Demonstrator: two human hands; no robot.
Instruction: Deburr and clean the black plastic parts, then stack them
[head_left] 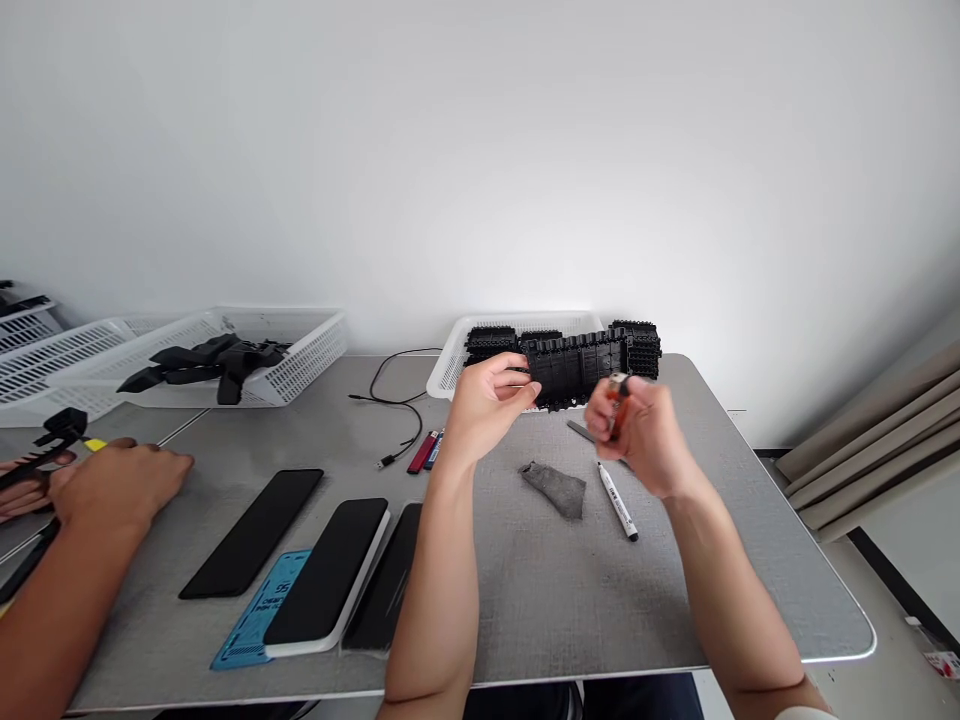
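Note:
My left hand (491, 400) pinches the left end of a black ridged plastic part (574, 370), which is raised in front of a white basket. My right hand (637, 430) is closed round an orange lighter (618, 405), just below the right part of the black piece. The lighter is blurred, and no flame can be made out. Below the hands a grey cloth (555, 488) lies on the table, with a white marker (617, 502) to its right. A thin grey strip (581, 431) lies partly behind my right hand.
Behind, the white basket (442, 372) holds more black parts. Two lighters (424, 452) and a black cable (411, 405) lie left. Several dark slabs (255, 535) lie front left. Another person's hands (120, 485) work at far left, near a basket (307, 360) of black pieces.

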